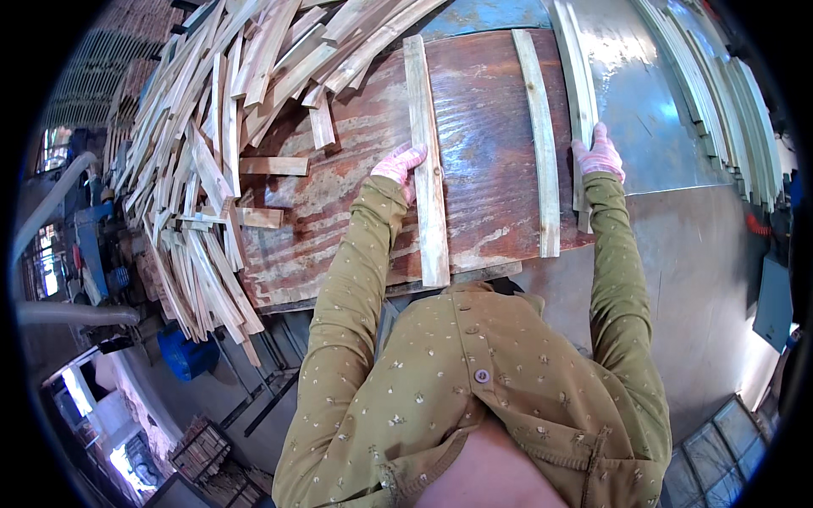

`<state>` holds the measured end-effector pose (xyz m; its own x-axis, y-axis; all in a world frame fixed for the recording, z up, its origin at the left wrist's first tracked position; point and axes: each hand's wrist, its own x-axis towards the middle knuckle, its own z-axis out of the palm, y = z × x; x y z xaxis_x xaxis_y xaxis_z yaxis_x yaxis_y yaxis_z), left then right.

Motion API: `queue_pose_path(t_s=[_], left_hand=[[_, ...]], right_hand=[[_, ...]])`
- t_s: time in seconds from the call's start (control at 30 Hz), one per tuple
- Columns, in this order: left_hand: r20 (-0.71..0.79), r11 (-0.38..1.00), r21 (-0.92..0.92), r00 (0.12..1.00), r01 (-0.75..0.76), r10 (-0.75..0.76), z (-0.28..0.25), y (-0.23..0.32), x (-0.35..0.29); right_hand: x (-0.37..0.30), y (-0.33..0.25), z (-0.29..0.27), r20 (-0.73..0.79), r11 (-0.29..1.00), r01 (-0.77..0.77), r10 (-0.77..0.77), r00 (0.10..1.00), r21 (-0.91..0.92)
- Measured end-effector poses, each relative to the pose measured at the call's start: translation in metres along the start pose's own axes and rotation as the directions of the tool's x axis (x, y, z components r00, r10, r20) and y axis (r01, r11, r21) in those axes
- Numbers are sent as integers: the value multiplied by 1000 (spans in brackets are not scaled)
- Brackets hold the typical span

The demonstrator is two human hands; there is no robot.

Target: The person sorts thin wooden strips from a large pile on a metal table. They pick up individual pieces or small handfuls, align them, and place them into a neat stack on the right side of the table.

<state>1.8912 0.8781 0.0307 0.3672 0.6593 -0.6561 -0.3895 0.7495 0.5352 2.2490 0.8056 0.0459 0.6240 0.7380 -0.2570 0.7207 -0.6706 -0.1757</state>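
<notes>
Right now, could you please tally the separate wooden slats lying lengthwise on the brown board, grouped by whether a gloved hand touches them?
Slat touched by left hand: 1
Slat touched by right hand: 1
Slat untouched between them: 1
Total: 3

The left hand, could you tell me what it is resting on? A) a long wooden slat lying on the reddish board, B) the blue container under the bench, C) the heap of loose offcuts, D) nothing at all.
A: the gloved left hand lies against the long wooden slat on the reddish board, apart from the heap of offcuts.
</notes>
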Motion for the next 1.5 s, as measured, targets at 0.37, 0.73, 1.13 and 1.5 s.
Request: queue_pose_path(t_s=[0.37, 0.73, 1.13, 1.5], left_hand=[[-11, 993, -30, 994, -113, 113, 8, -16, 5], [476, -260, 874, 828, -410, 296, 32, -90, 22], [-25, 24, 994, 8, 104, 1000, -122, 236, -164], [-454, 853, 177, 728, -491, 513, -309, 266, -83]], right_hand=[[-90, -44, 33, -113, 935, 353, -354, 928, -27], [-127, -80, 69, 25, 859, 331, -369, 929, 392], [-144, -99, 64, 112, 912, 361, -387, 915, 196], [6, 43, -61, -28, 932, -103, 120, 992, 348]])
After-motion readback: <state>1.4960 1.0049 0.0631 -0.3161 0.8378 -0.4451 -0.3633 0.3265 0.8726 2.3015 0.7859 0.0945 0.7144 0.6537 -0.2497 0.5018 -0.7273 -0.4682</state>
